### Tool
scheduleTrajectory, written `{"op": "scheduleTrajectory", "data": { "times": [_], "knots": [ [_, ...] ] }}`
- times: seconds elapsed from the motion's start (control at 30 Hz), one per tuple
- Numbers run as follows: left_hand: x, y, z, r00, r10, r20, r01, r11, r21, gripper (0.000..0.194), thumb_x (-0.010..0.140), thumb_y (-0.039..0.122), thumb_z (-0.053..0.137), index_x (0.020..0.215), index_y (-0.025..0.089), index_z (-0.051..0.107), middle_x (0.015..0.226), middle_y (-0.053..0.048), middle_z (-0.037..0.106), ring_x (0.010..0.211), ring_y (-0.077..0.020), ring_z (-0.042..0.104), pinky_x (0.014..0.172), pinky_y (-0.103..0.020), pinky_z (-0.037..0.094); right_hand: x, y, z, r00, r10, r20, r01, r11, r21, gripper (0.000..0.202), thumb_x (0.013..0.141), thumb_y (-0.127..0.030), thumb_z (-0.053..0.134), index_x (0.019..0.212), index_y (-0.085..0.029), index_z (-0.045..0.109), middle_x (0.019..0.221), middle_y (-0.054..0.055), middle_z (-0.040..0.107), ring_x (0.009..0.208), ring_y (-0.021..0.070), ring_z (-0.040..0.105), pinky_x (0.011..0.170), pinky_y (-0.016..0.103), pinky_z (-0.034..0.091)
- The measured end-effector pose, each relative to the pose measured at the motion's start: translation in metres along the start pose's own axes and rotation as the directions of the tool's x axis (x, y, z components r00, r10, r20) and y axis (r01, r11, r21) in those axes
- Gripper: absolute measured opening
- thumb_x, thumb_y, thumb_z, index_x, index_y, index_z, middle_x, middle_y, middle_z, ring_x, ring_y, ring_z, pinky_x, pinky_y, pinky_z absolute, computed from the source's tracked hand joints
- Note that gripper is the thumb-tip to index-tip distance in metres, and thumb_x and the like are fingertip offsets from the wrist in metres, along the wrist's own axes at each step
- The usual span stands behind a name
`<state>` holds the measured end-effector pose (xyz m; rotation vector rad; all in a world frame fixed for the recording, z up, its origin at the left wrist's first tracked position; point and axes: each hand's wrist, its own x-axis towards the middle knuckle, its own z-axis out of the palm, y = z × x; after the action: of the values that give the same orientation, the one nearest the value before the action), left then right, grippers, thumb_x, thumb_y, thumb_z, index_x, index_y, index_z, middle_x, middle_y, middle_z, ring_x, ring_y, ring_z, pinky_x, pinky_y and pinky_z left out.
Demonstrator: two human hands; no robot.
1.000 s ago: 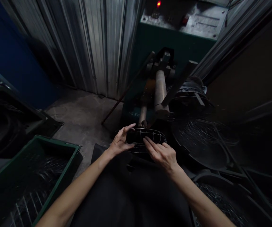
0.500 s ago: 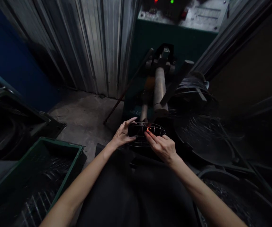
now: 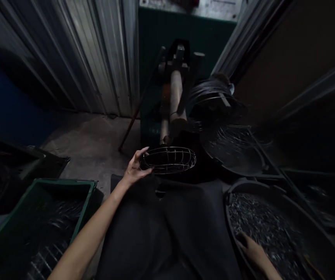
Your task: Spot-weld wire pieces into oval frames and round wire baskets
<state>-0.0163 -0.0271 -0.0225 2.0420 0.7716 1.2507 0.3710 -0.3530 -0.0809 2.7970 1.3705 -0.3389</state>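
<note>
My left hand (image 3: 136, 168) grips the left side of a round wire basket (image 3: 175, 169), thumb below and fingers at the upper rim. The basket is held tilted in front of the machine's lower metal rod (image 3: 164, 130), close to its end; whether they touch is too dark to tell. Away to the right, my right hand (image 3: 253, 249) is at the near left edge of a dark tub (image 3: 228, 212) of many small metal pieces (image 3: 263, 221). Its fingers are dim and blurred, so their grip is unclear.
A green crate (image 3: 90, 194) with wire parts stands at left. Right of the machine are a coil of wire (image 3: 208, 89) and a round dark pan (image 3: 234, 151) with thin wires. A slanted rod (image 3: 132, 120) leans beside the machine, before a corrugated metal wall (image 3: 97, 50).
My right hand has left the wire basket and moved down right to the tub. The orange glow at the basket is gone. My left hand still holds the basket. The view has shifted.
</note>
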Motion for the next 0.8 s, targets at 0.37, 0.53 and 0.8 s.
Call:
{"op": "scheduleTrajectory", "data": {
  "times": [0.37, 0.53, 0.8],
  "knots": [
    [-0.056, 0.033, 0.022, 0.962, -0.115, 0.249, 0.086, 0.988, 0.127, 0.052, 0.075, 0.025, 0.067, 0.124, 0.022, 0.05, 0.116, -0.007, 0.056, 0.108, -0.0215, 0.058, 0.095, -0.038, 0.049, -0.04, 0.017, -0.003, 0.988, -0.153, -0.003, 0.141, 0.922, -0.361, 0.034, 0.081, -0.005, 0.041, 0.089, -0.02, 0.07, 0.093, 0.013, 0.063, 0.085, 0.0234, 0.059, 0.063, 0.029, 0.047],
    [-0.06, 0.032, 0.031, 0.945, -0.082, 0.315, 0.032, 0.987, 0.159, 0.063, 0.076, 0.025, 0.067, 0.133, 0.022, 0.04, 0.129, -0.011, 0.048, 0.121, -0.0248, 0.05, 0.102, -0.042, 0.044, -0.039, 0.018, -0.022, 0.972, -0.115, -0.205, 0.077, 0.98, -0.184, 0.026, 0.085, -0.013, 0.039, 0.085, -0.017, 0.064, 0.08, 0.01, 0.063, 0.074, 0.0211, 0.06, 0.062, 0.029, 0.047],
    [-0.046, 0.057, 0.032, 0.962, -0.059, 0.268, 0.008, 0.982, 0.187, 0.058, 0.076, 0.026, 0.069, 0.128, 0.021, 0.044, 0.119, -0.009, 0.053, 0.111, -0.0224, 0.056, 0.095, -0.039, 0.049, -0.039, -0.103, -0.085, 0.953, -0.09, -0.291, 0.253, 0.766, 0.592, 0.027, 0.085, -0.043, 0.054, 0.099, -0.023, 0.064, 0.084, 0.003, 0.071, 0.07, 0.017, 0.066, 0.062, 0.026, 0.052]
  ]
}}
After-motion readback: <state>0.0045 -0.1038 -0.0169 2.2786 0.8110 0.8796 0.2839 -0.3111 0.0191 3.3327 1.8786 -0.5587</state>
